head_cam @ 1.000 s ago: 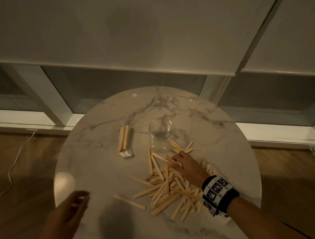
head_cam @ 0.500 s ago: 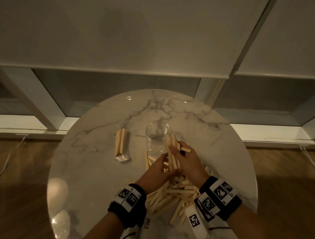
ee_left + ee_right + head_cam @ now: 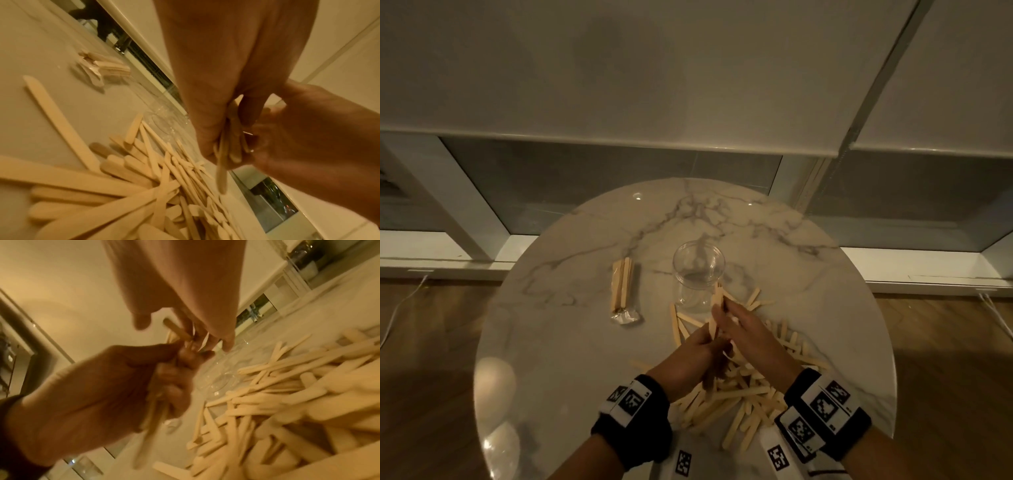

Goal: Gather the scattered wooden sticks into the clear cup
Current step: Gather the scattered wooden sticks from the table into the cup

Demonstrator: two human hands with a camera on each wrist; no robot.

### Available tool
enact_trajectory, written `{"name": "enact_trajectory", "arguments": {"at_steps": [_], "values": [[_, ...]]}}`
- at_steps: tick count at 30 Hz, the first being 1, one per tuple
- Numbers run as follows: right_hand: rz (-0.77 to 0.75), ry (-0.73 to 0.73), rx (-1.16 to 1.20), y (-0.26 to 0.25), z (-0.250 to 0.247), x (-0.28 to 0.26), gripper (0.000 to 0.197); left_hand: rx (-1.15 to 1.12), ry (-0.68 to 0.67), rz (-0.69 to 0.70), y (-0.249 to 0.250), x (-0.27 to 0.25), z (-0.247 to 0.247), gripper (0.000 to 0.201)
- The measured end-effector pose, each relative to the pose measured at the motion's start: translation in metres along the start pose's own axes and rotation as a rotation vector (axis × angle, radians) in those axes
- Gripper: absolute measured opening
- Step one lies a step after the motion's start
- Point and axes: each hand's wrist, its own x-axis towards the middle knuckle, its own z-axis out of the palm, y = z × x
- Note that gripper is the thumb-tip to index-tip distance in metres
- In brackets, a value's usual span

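The clear cup [image 3: 698, 270] stands upright and empty on the round marble table [image 3: 558, 342]. Just in front of it, both hands hold a small bundle of wooden sticks [image 3: 717, 305] above the table. My left hand [image 3: 705, 339] grips the lower end of the bundle [image 3: 152, 418]. My right hand [image 3: 727, 310] pinches the upper end [image 3: 176, 329] between thumb and fingers. A loose pile of several sticks [image 3: 743, 394] lies under and behind the hands; the same pile [image 3: 123, 186] fills the lower left wrist view. The cup's base [image 3: 222, 369] shows beside the fingers.
A plastic-wrapped pack of sticks [image 3: 622, 284] lies left of the cup. The table edge runs close behind my wrists. Beyond the table are a white window frame [image 3: 465, 212], a wooden floor and a cable [image 3: 400, 308].
My left hand came in from the table's front left and joined the right hand. Together they lifted a bundle of sticks off the pile and squeezed it tighter in front of the cup.
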Motion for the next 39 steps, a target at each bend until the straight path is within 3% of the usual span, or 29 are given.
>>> {"name": "enact_trajectory", "arguments": {"at_steps": [6, 16, 23, 26, 29, 34, 37, 39], "values": [[-0.059, -0.017, -0.154, 0.011, -0.003, -0.008, 0.041, -0.22, 0.076, 0.0, -0.003, -0.002, -0.005, 0.017], [-0.139, 0.05, -0.2, 0.012, -0.017, -0.005, 0.033, -0.327, -0.001, 0.005, -0.003, -0.013, -0.016, 0.036], [-0.131, 0.014, -0.175, 0.009, -0.022, -0.005, 0.034, -0.14, 0.021, 0.043, -0.005, -0.012, -0.014, 0.01], [-0.104, 0.167, 0.066, 0.002, -0.029, -0.001, 0.032, -0.06, 0.011, 0.061, -0.006, -0.014, -0.014, 0.013], [-0.065, 0.156, 0.354, -0.009, -0.029, 0.005, 0.043, 0.027, -0.042, 0.071, -0.006, -0.015, -0.01, 0.011], [-0.109, 0.025, 0.212, -0.017, -0.008, 0.009, 0.05, 0.115, -0.111, 0.076, -0.002, -0.014, 0.0, 0.015], [-0.129, 0.037, 0.18, -0.014, 0.0, 0.008, 0.034, 0.123, -0.083, 0.07, 0.001, -0.013, 0.003, 0.023], [-0.128, 0.049, 0.149, -0.013, 0.003, 0.009, 0.021, 0.087, -0.07, 0.055, 0.001, -0.015, 0.006, 0.018]]}}
